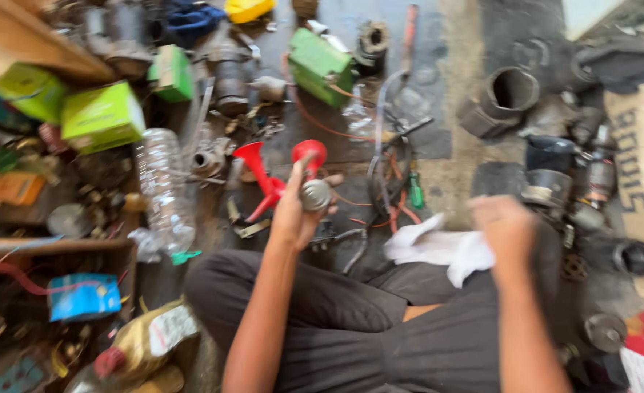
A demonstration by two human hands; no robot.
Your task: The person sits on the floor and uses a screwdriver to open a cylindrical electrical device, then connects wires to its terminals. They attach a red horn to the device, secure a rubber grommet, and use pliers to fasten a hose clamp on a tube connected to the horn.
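Note:
My left hand (293, 211) grips a red twin-trumpet horn (282, 171) by its round grey metal base (315, 195), held above the floor in front of my knees. Its two red bells point up and away from me. My right hand (507, 229) is closed on a white cloth (438, 247) that hangs over my right knee. The picture is blurred by motion, so fine detail of the fingers is lost. My dark trousers (351, 320) fill the lower middle.
I sit on a dirty workshop floor. Green boxes (104, 113) and a clear plastic bottle (163, 189) lie at left beside a wooden shelf (24, 44). Wires (394, 175) and metal motor parts (507, 94) are scattered ahead and right. A yellow oil bottle (144, 346) lies at lower left.

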